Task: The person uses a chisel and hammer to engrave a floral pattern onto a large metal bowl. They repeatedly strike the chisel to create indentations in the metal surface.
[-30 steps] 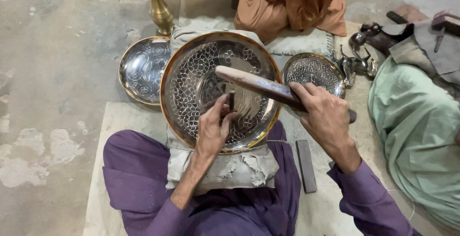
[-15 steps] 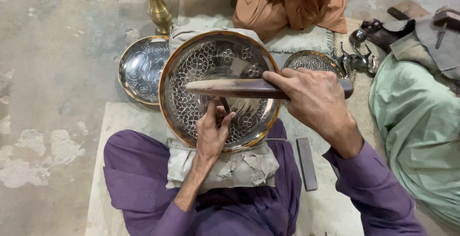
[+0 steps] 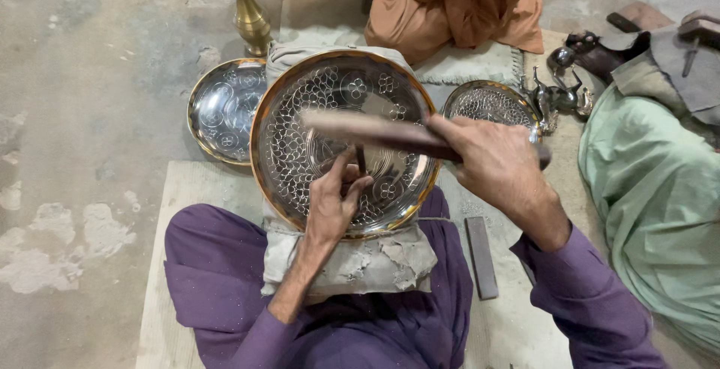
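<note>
1. Engraved metal plate (image 3: 300, 144) lay tilted on a cloth-wrapped block (image 3: 352, 260) in the person's lap, gold rim toward the viewer.
2. Left hand (image 3: 334, 204): grip narrow, fingers pinched around a thin chisel (image 3: 361, 160) standing on the plate's face.
3. Right hand (image 3: 499, 166): grip wrapped around a wooden mallet (image 3: 375, 129), held level above the chisel.
4. Second plate (image 3: 221, 106) lay on the floor just left; dark flat bar (image 3: 481, 256) lay beside the right knee.
</note>
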`<action>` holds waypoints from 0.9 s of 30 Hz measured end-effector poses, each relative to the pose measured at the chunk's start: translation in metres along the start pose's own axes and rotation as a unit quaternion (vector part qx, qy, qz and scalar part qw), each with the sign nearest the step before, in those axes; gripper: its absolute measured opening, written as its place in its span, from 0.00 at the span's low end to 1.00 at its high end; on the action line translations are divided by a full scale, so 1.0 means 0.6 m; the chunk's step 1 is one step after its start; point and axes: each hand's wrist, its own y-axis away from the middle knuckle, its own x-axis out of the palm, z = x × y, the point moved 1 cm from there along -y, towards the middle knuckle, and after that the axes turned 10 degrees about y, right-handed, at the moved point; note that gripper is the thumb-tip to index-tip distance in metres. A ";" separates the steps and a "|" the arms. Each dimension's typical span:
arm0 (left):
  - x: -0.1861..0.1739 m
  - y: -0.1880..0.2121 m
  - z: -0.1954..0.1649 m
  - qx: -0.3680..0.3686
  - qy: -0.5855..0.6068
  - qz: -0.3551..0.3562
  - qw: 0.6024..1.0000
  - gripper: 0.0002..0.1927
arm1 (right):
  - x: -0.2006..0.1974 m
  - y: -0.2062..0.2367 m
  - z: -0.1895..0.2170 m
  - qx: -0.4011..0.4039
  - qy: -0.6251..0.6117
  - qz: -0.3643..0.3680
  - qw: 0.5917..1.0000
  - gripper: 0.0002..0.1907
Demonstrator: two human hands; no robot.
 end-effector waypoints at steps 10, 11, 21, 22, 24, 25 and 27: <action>-0.014 -0.014 -0.026 0.120 -0.053 0.067 0.989 0.26 | 0.040 0.045 -0.018 0.057 -0.102 -0.115 0.986 0.27; -0.016 -0.018 -0.032 0.106 -0.062 0.080 0.989 0.26 | 0.048 0.050 -0.019 0.079 -0.163 -0.152 0.972 0.26; -0.032 -0.038 -0.073 0.142 -0.011 0.159 0.977 0.26 | 0.168 0.082 -0.031 0.098 -0.407 -0.193 0.888 0.13; -0.033 -0.038 -0.075 0.141 -0.028 0.176 0.974 0.26 | 0.179 0.086 -0.033 0.109 -0.331 -0.150 0.925 0.15; -0.035 -0.043 -0.080 0.143 -0.063 0.211 0.965 0.25 | 0.201 0.094 -0.037 0.130 -0.171 -0.066 0.974 0.21; -0.038 -0.043 -0.082 0.149 -0.061 0.215 0.963 0.25 | 0.210 0.099 -0.036 0.147 -0.198 -0.107 0.963 0.20; -0.041 -0.047 -0.086 0.166 -0.053 0.223 0.959 0.26 | 0.227 0.107 -0.032 0.181 -0.248 -0.190 0.933 0.19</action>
